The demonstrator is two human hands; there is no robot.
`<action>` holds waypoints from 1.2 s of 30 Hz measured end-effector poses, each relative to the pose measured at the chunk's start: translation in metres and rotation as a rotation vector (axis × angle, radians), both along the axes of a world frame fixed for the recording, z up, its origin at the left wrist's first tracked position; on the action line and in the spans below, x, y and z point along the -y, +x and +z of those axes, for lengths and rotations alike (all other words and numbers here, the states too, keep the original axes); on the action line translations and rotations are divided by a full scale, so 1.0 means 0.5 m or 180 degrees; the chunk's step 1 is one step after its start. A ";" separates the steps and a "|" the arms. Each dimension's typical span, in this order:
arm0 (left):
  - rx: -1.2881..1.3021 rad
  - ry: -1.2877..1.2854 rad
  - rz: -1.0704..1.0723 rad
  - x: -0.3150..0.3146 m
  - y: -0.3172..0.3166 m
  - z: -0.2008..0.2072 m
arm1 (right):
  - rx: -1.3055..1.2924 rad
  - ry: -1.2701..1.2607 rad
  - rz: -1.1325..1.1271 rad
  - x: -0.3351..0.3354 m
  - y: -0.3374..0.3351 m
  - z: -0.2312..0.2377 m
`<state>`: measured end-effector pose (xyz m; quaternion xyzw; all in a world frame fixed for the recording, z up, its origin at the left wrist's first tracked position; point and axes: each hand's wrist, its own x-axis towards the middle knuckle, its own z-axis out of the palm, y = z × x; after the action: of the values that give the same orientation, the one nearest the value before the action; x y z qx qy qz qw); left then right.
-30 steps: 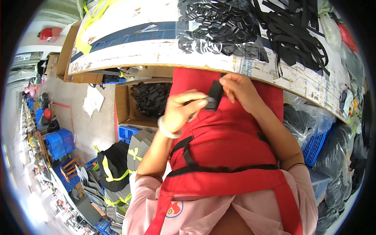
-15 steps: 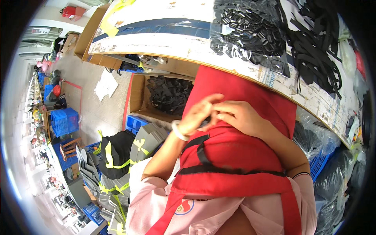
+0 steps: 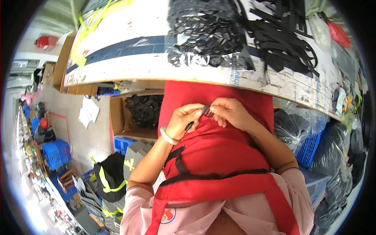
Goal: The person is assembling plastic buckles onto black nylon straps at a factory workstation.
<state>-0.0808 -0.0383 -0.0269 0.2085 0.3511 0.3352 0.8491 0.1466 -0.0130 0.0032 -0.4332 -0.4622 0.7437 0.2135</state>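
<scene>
Over the lap of my red apron [image 3: 203, 149], both hands meet at a small black slotted buckle [image 3: 208, 112]. My left hand [image 3: 183, 120], with a white bangle at its wrist, pinches the buckle's left side between thumb and fingers. A short black piece [image 3: 189, 126], perhaps strap, sticks out below that hand's fingers. My right hand [image 3: 232, 112] grips the buckle's other side with thumb and forefinger. On the bench ahead lies a clear plastic bag of black buckles [image 3: 207, 35]. Loose black straps [image 3: 282, 43] are heaped to its right.
The white-topped workbench [image 3: 145, 72] edge runs just beyond my hands. Under it, at left, stands a cardboard box [image 3: 116, 117] of black pieces. Grey and black bundles tied with yellow strips [image 3: 105, 182] sit at left; a blue crate [image 3: 309, 150] and plastic bags [image 3: 333, 168] at right.
My view has shifted, so the bench and bag appear further left. The hands, blurred and overlapping before, are now side by side with the buckle visible between their fingertips.
</scene>
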 end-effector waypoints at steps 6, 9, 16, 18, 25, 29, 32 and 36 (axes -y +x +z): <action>-0.2701 0.3583 0.0027 -0.014 0.060 0.085 | -0.0856 -0.0770 -0.0008 -0.003 0.022 -0.036; -0.2745 0.4016 -0.0034 -0.025 0.079 0.074 | -0.0571 -0.0705 -0.0101 0.015 0.029 -0.035; 0.0066 -0.0293 0.0281 -0.049 0.058 0.049 | 0.2019 0.2466 -0.1666 -0.012 0.168 0.056; 0.0465 -0.0683 0.0295 -0.048 0.054 0.033 | 0.2190 0.2465 -0.1956 -0.031 0.207 0.071; 0.0854 -0.0967 -0.0218 -0.031 0.072 0.003 | 0.2802 0.3451 -0.2131 -0.088 0.265 -0.018; 0.0677 -0.0671 -0.0176 -0.033 0.075 0.019 | 0.2585 0.4146 -0.2268 -0.068 0.238 0.076; 0.0243 -0.0534 0.0120 -0.030 0.067 0.034 | 0.2236 0.4946 -0.2138 -0.001 0.169 0.207; -0.0234 0.0029 0.0309 -0.038 0.087 0.053 | 0.1056 0.3407 -0.0912 0.068 0.103 0.239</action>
<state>-0.0370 -0.0195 -0.0002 0.2072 0.3903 0.3697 0.8174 0.1982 -0.0470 0.1225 -0.4340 -0.7381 0.2921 0.4262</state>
